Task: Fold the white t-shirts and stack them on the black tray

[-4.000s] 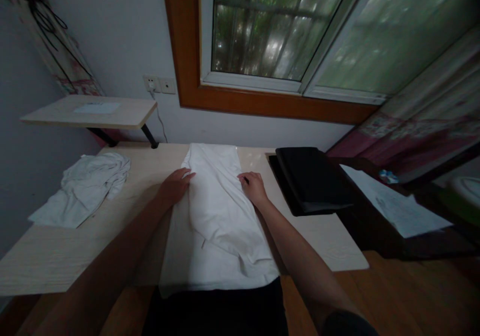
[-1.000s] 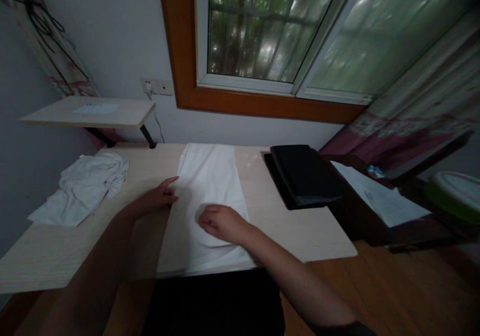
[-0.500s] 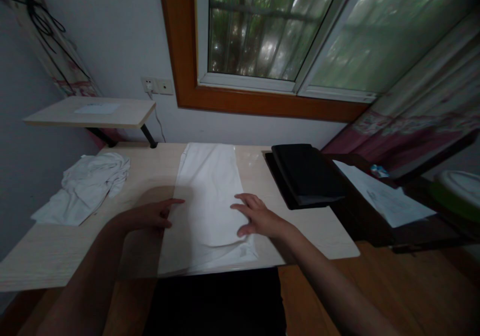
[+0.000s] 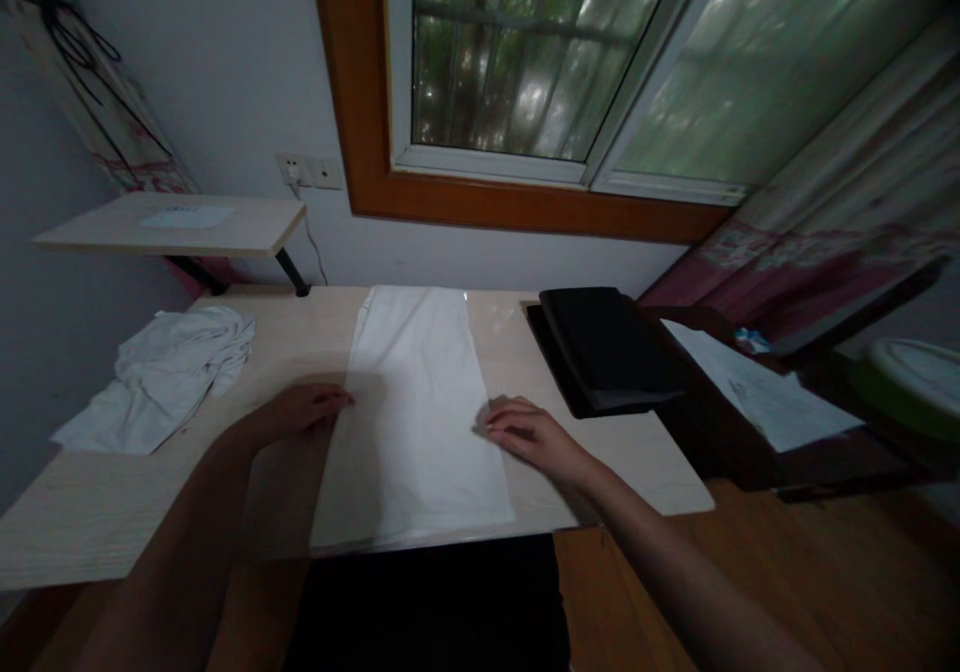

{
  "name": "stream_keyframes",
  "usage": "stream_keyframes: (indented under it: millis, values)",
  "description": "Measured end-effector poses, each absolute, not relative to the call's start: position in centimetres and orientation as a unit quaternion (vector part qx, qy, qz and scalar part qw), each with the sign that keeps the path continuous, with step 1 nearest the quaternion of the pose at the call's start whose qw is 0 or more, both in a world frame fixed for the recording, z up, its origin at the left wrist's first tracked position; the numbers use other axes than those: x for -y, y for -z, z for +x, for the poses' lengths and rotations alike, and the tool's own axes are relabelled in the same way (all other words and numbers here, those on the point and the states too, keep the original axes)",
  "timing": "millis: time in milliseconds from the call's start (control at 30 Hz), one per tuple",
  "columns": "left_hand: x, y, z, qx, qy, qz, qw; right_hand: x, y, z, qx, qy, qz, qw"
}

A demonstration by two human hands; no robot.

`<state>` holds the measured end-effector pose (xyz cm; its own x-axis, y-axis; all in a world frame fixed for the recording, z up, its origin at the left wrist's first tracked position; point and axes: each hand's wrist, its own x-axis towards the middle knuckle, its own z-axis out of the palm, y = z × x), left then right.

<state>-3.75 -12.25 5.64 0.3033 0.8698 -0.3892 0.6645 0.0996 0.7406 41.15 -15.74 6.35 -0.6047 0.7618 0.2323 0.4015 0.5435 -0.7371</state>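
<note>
A folded white cloth (image 4: 420, 402) lies lengthwise on the pale wooden table (image 4: 607, 462), from its back edge almost to its front edge. It looks like a garment, though its exact kind does not show. My left hand (image 4: 307, 409) is at its left edge, fingertips closed together on the border. At the right edge, about the same height, my right hand (image 4: 534, 437) pinches the border between thumb and fingers. The cloth lies mostly flat, with faint creases towards the far end.
A crumpled white cloth (image 4: 169, 377) lies at the table's left. A raised shelf (image 4: 262, 232) stands behind it. On the right are a black folder (image 4: 611, 347) and, past the table, a dark surface with a paper sheet (image 4: 757, 392). A window (image 4: 517, 82) is ahead.
The fingers of both hands, spread before, have closed at the cloth's side edges. My right hand has moved slightly right. The folds near the cloth's front end have smoothed out.
</note>
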Motion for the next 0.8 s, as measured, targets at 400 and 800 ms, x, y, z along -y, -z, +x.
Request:
stream_keyframes:
  millis: [400, 800]
  values:
    - [9.3, -4.4, 0.4, -0.712, -0.149, 0.655, 0.205, 9.3, -2.9, 37.4, 0.745, -0.201, -0.563, 0.298]
    - [12.7, -3.8, -0.5, -0.618, -0.142, 0.707, 0.313, 11.6, -4.7, 40.4, 0.758, -0.349, -0.521, 0.178]
